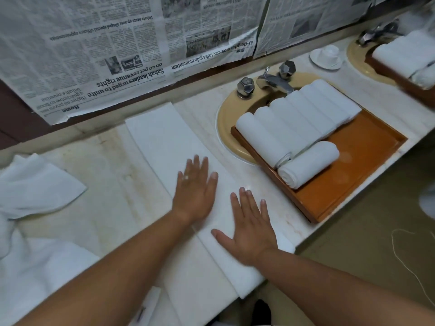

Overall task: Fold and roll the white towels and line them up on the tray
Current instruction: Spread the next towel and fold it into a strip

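Observation:
A white towel (162, 140), folded into a long strip, lies flat on the marble counter and reaches from the wall to the front edge. My left hand (195, 191) presses flat on its middle with straight fingers. My right hand (250, 228) lies flat on the strip nearer the front edge. A wooden tray (353, 165) sits over the sink at the right. Several rolled white towels (299, 116) lie side by side along its far end, and one more roll (308, 163) lies in front of them.
Loose white towels (35, 187) are heaped at the left of the counter. The tap (274, 81) and its knobs stand behind the tray. A second tray with towels (407, 57) and a small white dish (327, 56) are at the far right. Newspaper covers the wall.

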